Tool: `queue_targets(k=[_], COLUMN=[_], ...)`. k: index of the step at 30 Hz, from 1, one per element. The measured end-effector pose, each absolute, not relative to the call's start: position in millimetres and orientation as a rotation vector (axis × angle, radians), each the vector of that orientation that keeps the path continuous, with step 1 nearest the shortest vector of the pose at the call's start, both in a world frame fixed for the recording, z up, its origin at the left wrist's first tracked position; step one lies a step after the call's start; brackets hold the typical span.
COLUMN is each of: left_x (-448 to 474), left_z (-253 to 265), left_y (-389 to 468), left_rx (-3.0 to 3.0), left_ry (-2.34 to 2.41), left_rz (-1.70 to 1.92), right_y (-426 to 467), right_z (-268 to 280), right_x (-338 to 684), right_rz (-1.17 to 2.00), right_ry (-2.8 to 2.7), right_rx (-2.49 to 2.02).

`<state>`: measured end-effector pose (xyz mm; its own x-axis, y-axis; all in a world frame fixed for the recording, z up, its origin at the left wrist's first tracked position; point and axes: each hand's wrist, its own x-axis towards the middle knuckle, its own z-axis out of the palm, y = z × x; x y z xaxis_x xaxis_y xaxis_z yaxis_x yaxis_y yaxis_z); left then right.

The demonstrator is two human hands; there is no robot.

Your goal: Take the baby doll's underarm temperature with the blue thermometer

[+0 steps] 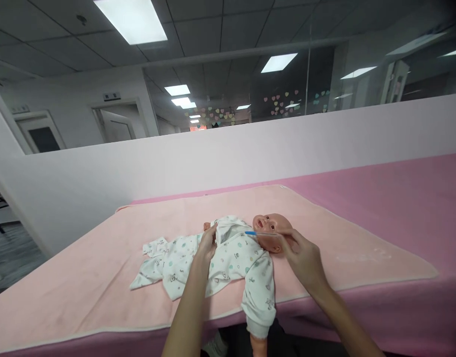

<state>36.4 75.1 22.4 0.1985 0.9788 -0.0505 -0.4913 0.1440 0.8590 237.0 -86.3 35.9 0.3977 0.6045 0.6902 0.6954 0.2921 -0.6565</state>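
Observation:
A baby doll (276,221) lies on its back across the table, head to the right, dressed in a white top (228,260) and trousers (179,258) with small prints. My left hand (208,244) grips the front edge of the top at the chest, lifting the cloth a little. Between the thumb and fingers of my right hand (300,255) is a thin, clear thermometer (263,233) with a blue end. It points left, over the doll's chin and collar. One doll arm (259,292) hangs over the near table edge.
Under the doll is a peach blanket (101,258) on a pink table cover (399,198). A white low wall (213,163) with glass above it stands behind the table. A floor (15,258) and dark furniture legs show at the far left.

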Motion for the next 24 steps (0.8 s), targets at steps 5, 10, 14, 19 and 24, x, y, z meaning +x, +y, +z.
queue_targets(k=[5, 10, 14, 19, 24], left_x=[38, 35, 34, 29, 8], left_z=[20, 18, 22, 42, 90], left_y=[79, 76, 65, 59, 68], left_rx=[0.798, 0.887, 1.050, 1.607, 2.604], left_ry=[0.676, 0.609, 0.583, 0.757, 1.392], left_rz=[1.219, 1.191, 1.086, 0.800, 0.554], right_y=[-34, 22, 45, 47, 33], right_z=[48, 53, 58, 74, 84], right_x=[206, 174, 160, 171, 197], right_rz=[-0.258, -0.325, -0.265, -0.201, -0.243], right_ry=[-1.496, -1.815, -1.835, -1.985, -2.123], right_rx=[-1.412, -1.734, -1.808, -1.804, -1.728])
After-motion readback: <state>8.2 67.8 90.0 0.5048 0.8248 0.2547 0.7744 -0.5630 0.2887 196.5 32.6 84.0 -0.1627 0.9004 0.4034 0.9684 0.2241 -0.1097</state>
